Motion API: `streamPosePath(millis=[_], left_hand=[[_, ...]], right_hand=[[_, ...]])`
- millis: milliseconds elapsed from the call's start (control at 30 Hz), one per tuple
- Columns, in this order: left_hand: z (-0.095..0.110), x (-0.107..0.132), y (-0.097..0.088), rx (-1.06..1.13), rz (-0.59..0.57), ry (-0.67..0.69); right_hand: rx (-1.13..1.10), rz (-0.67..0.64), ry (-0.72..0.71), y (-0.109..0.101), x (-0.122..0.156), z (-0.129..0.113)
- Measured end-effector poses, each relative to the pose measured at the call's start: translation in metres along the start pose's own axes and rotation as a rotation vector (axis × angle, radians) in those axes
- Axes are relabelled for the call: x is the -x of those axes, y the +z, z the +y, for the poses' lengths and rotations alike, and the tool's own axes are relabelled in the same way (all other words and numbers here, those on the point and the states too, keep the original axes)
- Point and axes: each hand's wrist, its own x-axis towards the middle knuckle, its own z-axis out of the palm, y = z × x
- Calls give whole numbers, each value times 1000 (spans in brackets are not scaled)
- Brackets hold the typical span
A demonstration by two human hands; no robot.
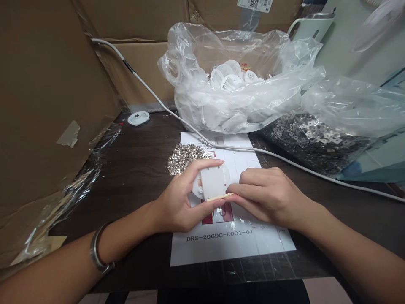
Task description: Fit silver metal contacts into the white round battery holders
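My left hand [180, 202] is closed around a small white plastic part [212, 181], holding it just above a printed sheet [228, 245] on the dark table. My right hand [265, 196] is pinched on a thin wooden stick [220, 196] whose tip lies along the lower edge of the white part. Both hands meet at the middle of the table. A bracelet circles my left wrist. A small heap of shiny metal pieces [185, 157] lies just behind my left hand.
A clear bag of white plastic parts [234, 93] stands behind the sheet. Another bag full of metal pieces [316, 139] sits at the right. A white cable [284, 158] crosses the table. Cardboard walls [47, 105] close off the left and back. A small white device [138, 118] lies far left.
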Motion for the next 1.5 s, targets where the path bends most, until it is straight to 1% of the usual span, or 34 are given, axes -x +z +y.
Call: streamPosePath(millis=[133,233,367,467,533,600,733,867,967,1067,1233,1267,1333,1400,1433,1500], left_hand=[[1,1,1,-16,28,-6],[2,1,1,3,6,-58],[3,-1,1,59,-16,-182],[4,-2,1,201,-74,-309],[4,-2,2,275,-99,-355],[3,-2,2,267,-74,-350],[3,-1,2,202,-54,-333],[5,1,4,269,-99,-318],[5,1,4,322,-129,-335],[6,1,3,341,-165,-354],[7,-2,1,135,-120,-284],[7,-2,0,149,-134,-292],[7,-2,0,240,-199,-331],[7,-2,1,313,-259,-360],[7,-2,1,328,-268,-369],[8,-1,2,344,-239,-401]], right_hand=[[-95,-83,48,-3,0,0],[-152,-144,117,-5,-3,-2],[-242,-166,243,-7,-6,-6],[-377,-167,346,-10,-7,-7],[-442,-188,435,-12,-7,-8],[-463,-211,481,-15,-7,-8],[-463,-230,436,-14,-9,-6],[-448,-257,412,-12,-10,-4],[-471,-290,411,-12,-10,-4],[-468,-342,453,-13,-9,-4],[-447,-441,546,-13,-10,-4],[-459,-461,560,-13,-11,-4],[-490,-492,590,-13,-12,-5],[-507,-496,633,-14,-12,-6],[-521,-500,655,-15,-12,-6],[-569,-516,688,-17,-12,-6]])
